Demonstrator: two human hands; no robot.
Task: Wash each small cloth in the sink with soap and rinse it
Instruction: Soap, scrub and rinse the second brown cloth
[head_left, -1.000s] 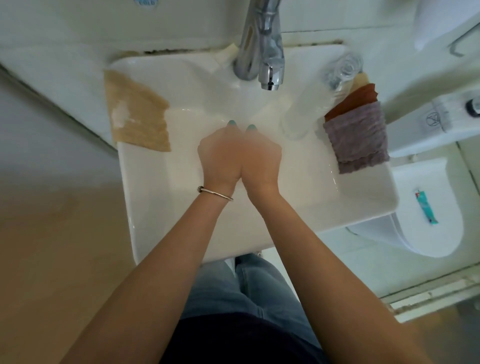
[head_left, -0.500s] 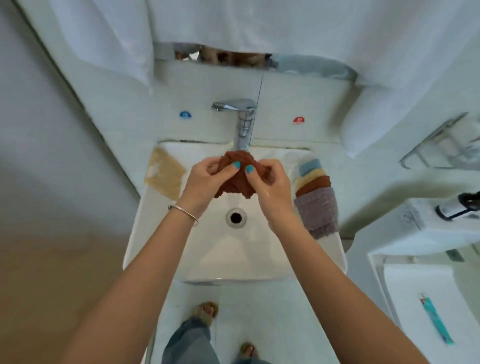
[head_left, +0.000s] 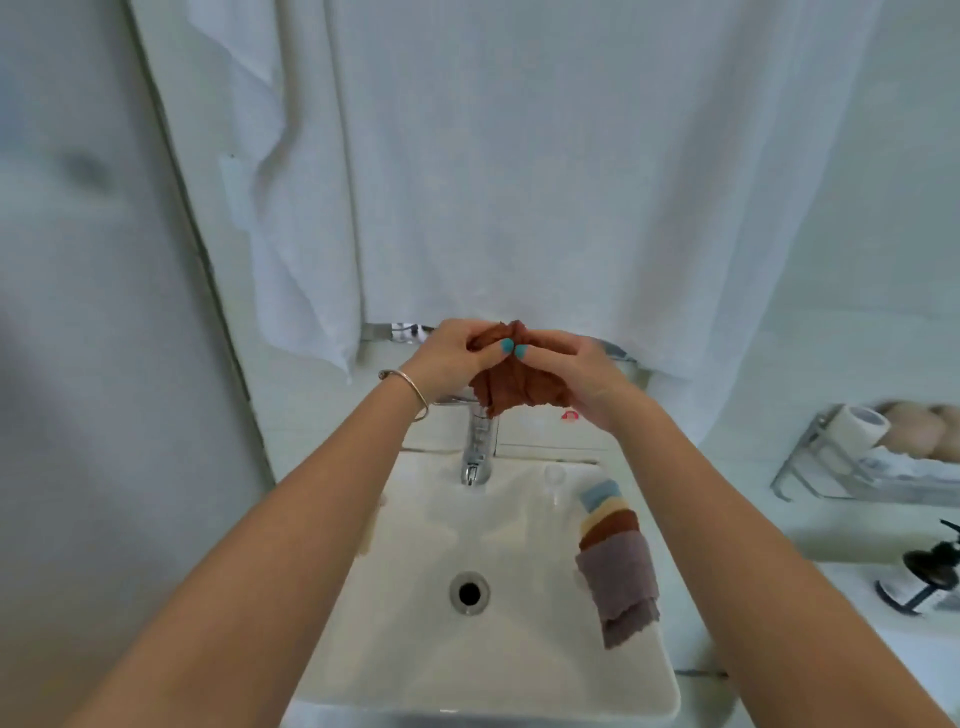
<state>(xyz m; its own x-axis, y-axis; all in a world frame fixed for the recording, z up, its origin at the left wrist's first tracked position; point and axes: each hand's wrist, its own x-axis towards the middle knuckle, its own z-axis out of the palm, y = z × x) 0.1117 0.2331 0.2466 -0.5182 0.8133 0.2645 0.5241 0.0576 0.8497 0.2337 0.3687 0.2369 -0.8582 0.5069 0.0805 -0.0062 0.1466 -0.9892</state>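
Note:
A rust-brown small cloth (head_left: 519, 389) hangs bunched between both hands, held up high above the white sink (head_left: 395, 649). My left hand (head_left: 457, 358) pinches its top left with thumb and fingers. My right hand (head_left: 576, 379) grips the top right, thumbs nearly touching. Below them stands the chrome tap (head_left: 478, 447); no water stream is visible. On the sink's right rim lies a stack of folded cloths (head_left: 618, 566), purple on top with brown, yellow and blue ones behind.
The drain (head_left: 469, 592) sits in the middle of the basin. White towels (head_left: 519, 182) hang over the wall behind. A wire rack with rolls (head_left: 872, 457) is mounted at right, and a dark pump dispenser (head_left: 930, 571) stands below it.
The hands were low in the basin a second ago, then came up holding the brown cloth. They have risen higher still, and my view has tilted up toward the wall.

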